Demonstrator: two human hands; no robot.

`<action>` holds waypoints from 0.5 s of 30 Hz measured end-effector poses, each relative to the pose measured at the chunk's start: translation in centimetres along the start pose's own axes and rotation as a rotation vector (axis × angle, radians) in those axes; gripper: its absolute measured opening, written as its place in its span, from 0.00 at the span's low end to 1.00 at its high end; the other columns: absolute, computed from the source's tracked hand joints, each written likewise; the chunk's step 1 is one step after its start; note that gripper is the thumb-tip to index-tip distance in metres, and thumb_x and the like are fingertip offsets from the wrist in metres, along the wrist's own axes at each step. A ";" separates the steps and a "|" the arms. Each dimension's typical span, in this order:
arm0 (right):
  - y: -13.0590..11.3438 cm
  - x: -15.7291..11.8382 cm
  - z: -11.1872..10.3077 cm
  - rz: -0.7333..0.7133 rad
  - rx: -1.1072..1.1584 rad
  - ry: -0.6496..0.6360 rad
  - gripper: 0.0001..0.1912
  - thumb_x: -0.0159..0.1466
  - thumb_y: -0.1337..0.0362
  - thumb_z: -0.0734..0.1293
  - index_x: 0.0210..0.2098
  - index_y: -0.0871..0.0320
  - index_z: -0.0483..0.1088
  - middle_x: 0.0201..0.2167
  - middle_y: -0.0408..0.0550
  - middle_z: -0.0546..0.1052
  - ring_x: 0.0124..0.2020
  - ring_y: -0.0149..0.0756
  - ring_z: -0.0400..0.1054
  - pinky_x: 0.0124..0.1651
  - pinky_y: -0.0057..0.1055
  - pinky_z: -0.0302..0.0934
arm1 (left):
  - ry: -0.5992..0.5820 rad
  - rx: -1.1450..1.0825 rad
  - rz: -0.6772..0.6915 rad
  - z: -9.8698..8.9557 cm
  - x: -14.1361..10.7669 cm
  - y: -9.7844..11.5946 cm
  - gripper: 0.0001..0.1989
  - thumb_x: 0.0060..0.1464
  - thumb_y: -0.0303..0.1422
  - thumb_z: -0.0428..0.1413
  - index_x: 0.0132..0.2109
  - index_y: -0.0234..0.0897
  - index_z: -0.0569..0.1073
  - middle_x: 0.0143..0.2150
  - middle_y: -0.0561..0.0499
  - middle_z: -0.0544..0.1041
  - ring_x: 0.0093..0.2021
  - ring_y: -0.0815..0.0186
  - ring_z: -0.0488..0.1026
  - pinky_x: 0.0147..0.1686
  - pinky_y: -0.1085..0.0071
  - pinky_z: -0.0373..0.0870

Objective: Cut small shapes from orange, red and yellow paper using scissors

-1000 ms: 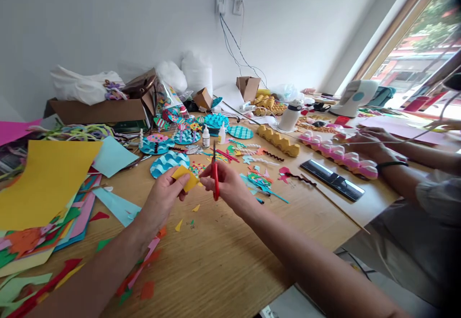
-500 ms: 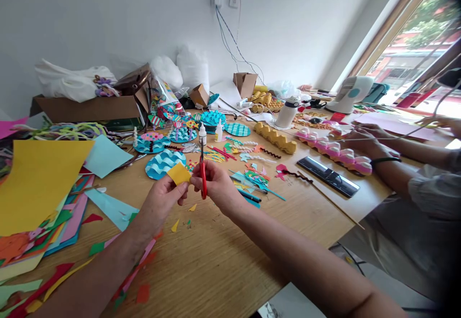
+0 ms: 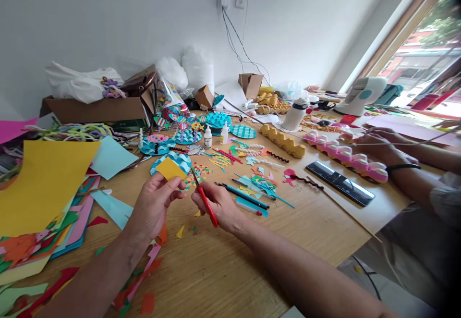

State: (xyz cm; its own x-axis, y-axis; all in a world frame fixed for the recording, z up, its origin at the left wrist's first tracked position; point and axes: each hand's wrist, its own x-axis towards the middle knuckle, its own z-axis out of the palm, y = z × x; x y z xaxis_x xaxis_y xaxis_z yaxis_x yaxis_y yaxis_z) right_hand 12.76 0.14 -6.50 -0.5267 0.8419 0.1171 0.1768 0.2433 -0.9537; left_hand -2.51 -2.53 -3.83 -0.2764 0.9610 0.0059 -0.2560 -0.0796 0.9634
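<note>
Pinched between the thumb and fingers of my left hand (image 3: 156, 200) is a small square of yellow paper (image 3: 170, 168), held up above the table. My right hand (image 3: 219, 205) grips a pair of scissors (image 3: 206, 203) with red handles. Their dark blades point up and to the left, close beside the paper but apart from it. Under and behind my hands lie tiny coloured paper bits (image 3: 197, 176) and a blue wavy paper disc (image 3: 171, 160), partly covered by the yellow square. A yellow scrap (image 3: 180, 232) rests on the table below my hands.
Coloured paper sheets (image 3: 46, 183) are stacked at the left. Two glue bottles (image 3: 208, 138) stand beyond my hands. Pens (image 3: 248, 196), a black phone (image 3: 340, 183), a stick (image 3: 353, 214) and a pink egg-carton strip (image 3: 345, 155) lie to the right, near another person's hands (image 3: 382, 145).
The scissors have swung from upright to leaning left, and my right hand has moved down, away from the paper. My left hand has shifted slightly left with the yellow square. The view has turned slightly left.
</note>
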 end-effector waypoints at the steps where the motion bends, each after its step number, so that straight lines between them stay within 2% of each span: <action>1: 0.0 -0.1 -0.1 -0.002 -0.055 -0.013 0.18 0.62 0.50 0.63 0.26 0.58 0.61 0.19 0.38 0.63 0.22 0.27 0.58 0.26 0.24 0.53 | 0.008 -0.014 -0.003 0.0 0.0 0.1 0.11 0.37 0.34 0.66 0.31 0.37 0.76 0.28 0.54 0.76 0.29 0.69 0.71 0.26 0.75 0.69; 7: -0.4 -0.3 -0.3 -0.021 -0.241 -0.054 0.19 0.63 0.52 0.63 0.23 0.58 0.61 0.17 0.37 0.62 0.19 0.25 0.54 0.23 0.23 0.45 | 0.013 -0.058 -0.024 0.2 -0.1 0.1 0.13 0.36 0.34 0.66 0.33 0.37 0.77 0.31 0.53 0.78 0.32 0.67 0.74 0.29 0.73 0.72; 15: -0.2 -0.2 -0.5 -0.095 -0.357 -0.024 0.21 0.63 0.52 0.63 0.21 0.58 0.59 0.16 0.36 0.59 0.18 0.24 0.51 0.23 0.24 0.43 | -0.025 -0.060 -0.065 0.0 -0.1 0.0 0.15 0.37 0.33 0.67 0.36 0.37 0.78 0.35 0.52 0.79 0.33 0.67 0.75 0.30 0.74 0.73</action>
State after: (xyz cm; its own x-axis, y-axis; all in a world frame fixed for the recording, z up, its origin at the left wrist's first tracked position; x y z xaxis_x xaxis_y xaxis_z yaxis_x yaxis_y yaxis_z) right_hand 13.28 0.13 -6.16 -0.5735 0.7969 0.1899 0.4028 0.4761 -0.7817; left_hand -2.48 -2.59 -3.87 -0.2345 0.9709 -0.0490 -0.3277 -0.0315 0.9443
